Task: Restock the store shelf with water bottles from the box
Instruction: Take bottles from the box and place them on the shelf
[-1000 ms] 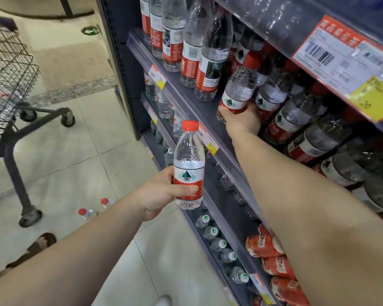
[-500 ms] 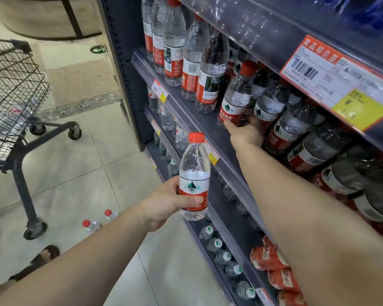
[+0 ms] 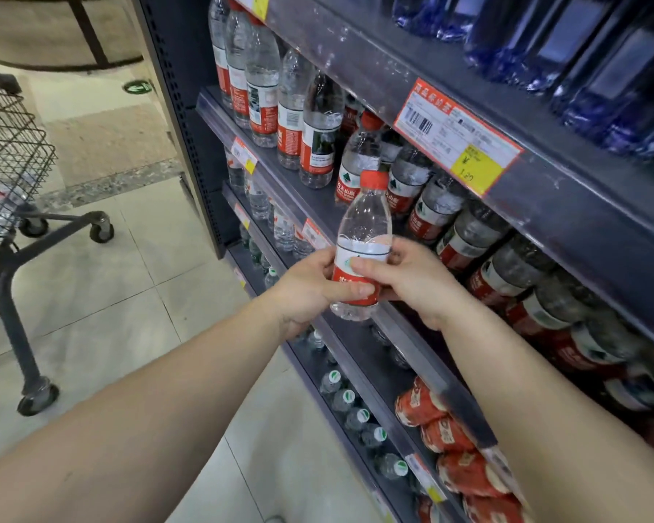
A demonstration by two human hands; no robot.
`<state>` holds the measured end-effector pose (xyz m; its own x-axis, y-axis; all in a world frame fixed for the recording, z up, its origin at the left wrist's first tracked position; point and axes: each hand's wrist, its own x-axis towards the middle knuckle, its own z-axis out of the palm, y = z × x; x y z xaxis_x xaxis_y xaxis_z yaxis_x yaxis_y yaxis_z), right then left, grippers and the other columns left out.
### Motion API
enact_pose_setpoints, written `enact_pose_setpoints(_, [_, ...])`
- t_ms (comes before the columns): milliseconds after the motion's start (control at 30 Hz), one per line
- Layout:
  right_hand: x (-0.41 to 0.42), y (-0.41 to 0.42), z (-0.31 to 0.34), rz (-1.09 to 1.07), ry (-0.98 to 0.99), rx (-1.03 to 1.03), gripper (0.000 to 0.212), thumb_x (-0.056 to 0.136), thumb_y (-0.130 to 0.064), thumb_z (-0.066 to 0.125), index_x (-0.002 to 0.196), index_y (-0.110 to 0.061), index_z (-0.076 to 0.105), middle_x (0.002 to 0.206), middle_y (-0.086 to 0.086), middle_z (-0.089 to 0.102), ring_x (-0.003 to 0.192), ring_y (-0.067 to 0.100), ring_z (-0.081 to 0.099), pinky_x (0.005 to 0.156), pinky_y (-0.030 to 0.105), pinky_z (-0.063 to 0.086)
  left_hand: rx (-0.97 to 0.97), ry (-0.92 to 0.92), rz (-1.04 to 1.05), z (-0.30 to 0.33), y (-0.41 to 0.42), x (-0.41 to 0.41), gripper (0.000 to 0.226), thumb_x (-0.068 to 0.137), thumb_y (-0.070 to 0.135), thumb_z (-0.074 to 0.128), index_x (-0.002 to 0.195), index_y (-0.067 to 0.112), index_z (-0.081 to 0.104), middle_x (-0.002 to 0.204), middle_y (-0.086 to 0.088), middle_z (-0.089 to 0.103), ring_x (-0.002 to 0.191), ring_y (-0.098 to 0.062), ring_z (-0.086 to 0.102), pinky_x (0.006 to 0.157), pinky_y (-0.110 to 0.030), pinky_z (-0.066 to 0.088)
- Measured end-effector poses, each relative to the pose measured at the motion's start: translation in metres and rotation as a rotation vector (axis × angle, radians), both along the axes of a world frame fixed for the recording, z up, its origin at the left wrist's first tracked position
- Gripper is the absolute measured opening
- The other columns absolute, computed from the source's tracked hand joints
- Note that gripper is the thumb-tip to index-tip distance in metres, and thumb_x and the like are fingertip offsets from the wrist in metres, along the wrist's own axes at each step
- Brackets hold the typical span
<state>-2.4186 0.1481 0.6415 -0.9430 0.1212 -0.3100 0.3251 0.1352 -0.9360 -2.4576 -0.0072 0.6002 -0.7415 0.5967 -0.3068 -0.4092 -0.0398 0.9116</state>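
shelf beyond the hands partly stocked, gap remaining, both left hand and right hand wrapped round one water bottle, not yet placed.

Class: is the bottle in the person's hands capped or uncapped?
Capped: a red cap sits on the bottle that both hands grip.

Single head-worn view, angled down-forward, close to shelf, wide-angle
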Motion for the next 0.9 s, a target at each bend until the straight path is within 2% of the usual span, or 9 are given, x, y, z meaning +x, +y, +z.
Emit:
enact_pose_setpoints(100, [-0.006,0.009,0.002,-0.131,0.103,0.08,0.038,0.073,-0.026,0.081,0.107,-0.023,0.065,0.103,-0.004,0.073,0.097,0.014,0.07,0.088,0.038,0.057,-0.077,0.104,0.03,0.008,0.009,-0.006,0.076,0.07,0.015,0.085,0.137,0.014,0.051,0.136,-0.01,0.059,0.122,-0.021,0.056,0.103,-0.035,0.048])
enact_pose_setpoints(167, [-0.015,0.012,0.001,-0.253,0.182,0.196,0.04,0.075,-0.029,0.08,0.109,-0.027,0.059,0.103,-0.013,0.069,0.096,0.006,0.066,0.087,0.027,0.052,-0.278,0.201,0.108,0.01,0.011,-0.006,0.089,0.073,0.035,0.083,0.148,0.02,0.037,0.149,0.002,0.045,0.135,-0.016,0.043,0.109,-0.031,0.037])
enact_pose_setpoints(233, [-0.026,0.013,-0.006,-0.387,0.217,0.312,0.051,0.074,-0.034,0.08,0.117,-0.026,0.054,0.112,-0.011,0.066,0.101,0.007,0.062,0.089,0.025,0.049,-0.466,0.277,0.211,0.008,0.008,-0.002,0.082,0.083,0.04,0.073,0.151,0.021,0.032,0.154,0.004,0.037,0.139,-0.016,0.037,0.105,-0.025,0.032])
enact_pose_setpoints(300, [-0.04,0.013,-0.019,-0.459,0.212,0.376,0.06,0.072,-0.038,0.08,0.123,-0.023,0.052,0.12,-0.007,0.064,0.109,0.012,0.06,0.094,0.028,0.048,-0.559,0.325,0.232,0.001,0.005,0.004,0.073,0.088,0.041,0.066,0.15,0.019,0.033,0.154,0.002,0.038,0.14,-0.018,0.037,0.109,-0.028,0.032])
enact_pose_setpoints(500, [-0.072,0.009,-0.046,-0.53,0.149,0.498,0.07,0.076,-0.04,0.077,0.135,-0.017,0.048,0.136,0.002,0.057,0.124,0.02,0.053,0.098,0.024,0.038,-0.574,0.283,0.174,-0.027,-0.01,0.006,0.061,0.089,0.042,0.064,0.142,0.019,0.045,0.144,-0.002,0.05,0.137,-0.024,0.04,0.112,-0.043,0.035])
enact_pose_setpoints(600, [-0.087,0.008,-0.046,-0.561,0.172,0.539,0.066,0.075,-0.038,0.078,0.128,-0.013,0.051,0.132,0.003,0.059,0.122,0.022,0.054,0.096,0.025,0.04,-0.542,0.222,0.182,-0.035,-0.015,0.004,0.059,0.087,0.043,0.066,0.14,0.022,0.048,0.133,0.003,0.054,0.123,-0.019,0.05,0.106,-0.036,0.04])
enact_pose_setpoints(667, [-0.095,0.008,-0.047,-0.61,0.192,0.542,0.066,0.073,-0.036,0.08,0.125,-0.009,0.051,0.131,0.007,0.059,0.121,0.024,0.054,0.097,0.028,0.04,-0.517,0.196,0.19,-0.037,-0.019,0.003,0.057,0.087,0.04,0.067,0.138,0.022,0.05,0.137,0.006,0.053,0.117,-0.013,0.05,0.104,-0.033,0.04])
enact_pose_setpoints(800, [-0.103,0.007,-0.052,-0.65,0.201,0.546,0.07,0.075,-0.035,0.079,0.13,-0.006,0.048,0.135,0.01,0.054,0.125,0.026,0.05,0.1,0.029,0.038,-0.503,0.181,0.165,-0.039,-0.028,0.003,0.054,0.088,0.036,0.067,0.137,0.02,0.051,0.142,0.006,0.051,0.132,-0.015,0.046,0.11,-0.034,0.037])
enact_pose_setpoints(900, [-0.107,0.007,-0.053,-0.638,0.166,0.557,0.073,0.076,-0.037,0.077,0.134,-0.007,0.045,0.14,0.01,0.051,0.129,0.025,0.048,0.102,0.028,0.037,-0.502,0.153,0.163,-0.038,-0.032,0.006,0.054,0.088,0.034,0.069,0.137,0.018,0.052,0.14,0.004,0.053,0.13,-0.017,0.049,0.109,-0.035,0.039])
